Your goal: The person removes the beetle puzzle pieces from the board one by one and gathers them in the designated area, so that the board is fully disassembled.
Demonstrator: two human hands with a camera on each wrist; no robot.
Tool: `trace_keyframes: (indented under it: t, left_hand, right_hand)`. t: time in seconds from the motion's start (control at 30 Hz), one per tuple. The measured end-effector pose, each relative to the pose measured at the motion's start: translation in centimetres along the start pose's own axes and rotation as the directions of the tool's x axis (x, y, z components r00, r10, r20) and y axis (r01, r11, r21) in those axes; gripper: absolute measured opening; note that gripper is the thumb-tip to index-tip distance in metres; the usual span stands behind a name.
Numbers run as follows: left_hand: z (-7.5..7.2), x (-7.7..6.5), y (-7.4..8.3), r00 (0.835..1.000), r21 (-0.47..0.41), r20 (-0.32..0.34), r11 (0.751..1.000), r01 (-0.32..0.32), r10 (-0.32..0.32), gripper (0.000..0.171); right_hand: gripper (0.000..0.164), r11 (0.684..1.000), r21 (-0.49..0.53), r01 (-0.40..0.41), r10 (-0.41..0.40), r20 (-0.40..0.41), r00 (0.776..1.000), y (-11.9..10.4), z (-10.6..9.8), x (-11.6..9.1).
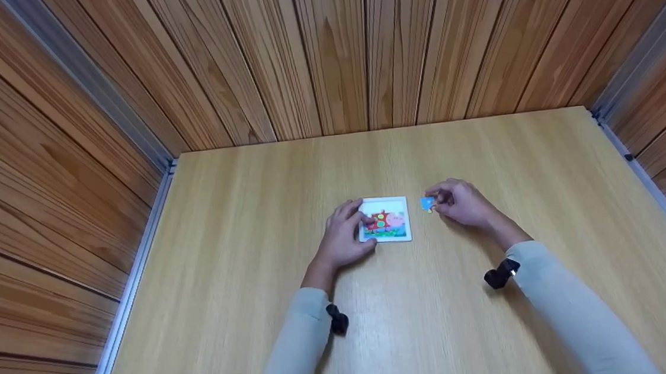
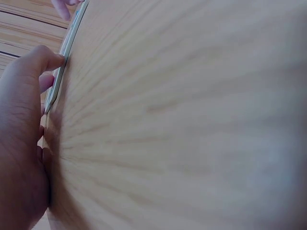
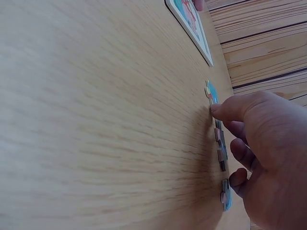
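A white-framed puzzle board (image 1: 408, 219) lies flat on the table, its picture showing a pink pig in red. My left hand (image 1: 344, 233) holds the board by its left side, thumb at the lower edge and fingers at the upper left. In the left wrist view the thumb (image 2: 45, 60) presses on the edge of the board (image 2: 60, 79). Right of the board, my right hand (image 1: 462, 202) pinches a blue puzzle piece (image 1: 427, 203) between thumb and fingers. The piece (image 3: 209, 88) is close over the table in the right wrist view.
Several loose puzzle pieces (image 3: 220, 139) lie beneath and beside the right hand, mostly hidden from the head view. The wooden table (image 1: 240, 218) has plank walls (image 1: 334, 56) behind and at both sides, with metal rails (image 1: 132, 274) along its side edges.
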State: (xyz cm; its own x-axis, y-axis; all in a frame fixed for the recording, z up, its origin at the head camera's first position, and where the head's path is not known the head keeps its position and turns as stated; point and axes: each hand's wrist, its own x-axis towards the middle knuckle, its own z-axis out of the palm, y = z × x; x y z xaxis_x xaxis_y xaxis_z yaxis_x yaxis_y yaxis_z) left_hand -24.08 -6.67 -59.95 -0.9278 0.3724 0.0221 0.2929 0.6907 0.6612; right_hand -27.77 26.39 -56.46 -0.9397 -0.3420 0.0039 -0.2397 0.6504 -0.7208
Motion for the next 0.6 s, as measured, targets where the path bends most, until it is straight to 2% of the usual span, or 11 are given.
trace_keyframes:
  t: [0.33,0.6]
  left_hand:
    - [0.01,-0.02,-0.17,1.000,-0.011,-0.001,1.000,-0.014,0.014,0.043]
    - [0.00,-0.07,-0.13,1.000,-0.005,0.005,1.000,-0.002,0.002,0.042]
  right_hand:
    - [0.038,0.999,0.007,-0.035,0.035,0.002,0.999,-0.18,-0.27,-0.11]
    - [0.039,1.000,0.011,-0.016,0.016,0.022,1.000,-0.63,-0.20,-0.23]
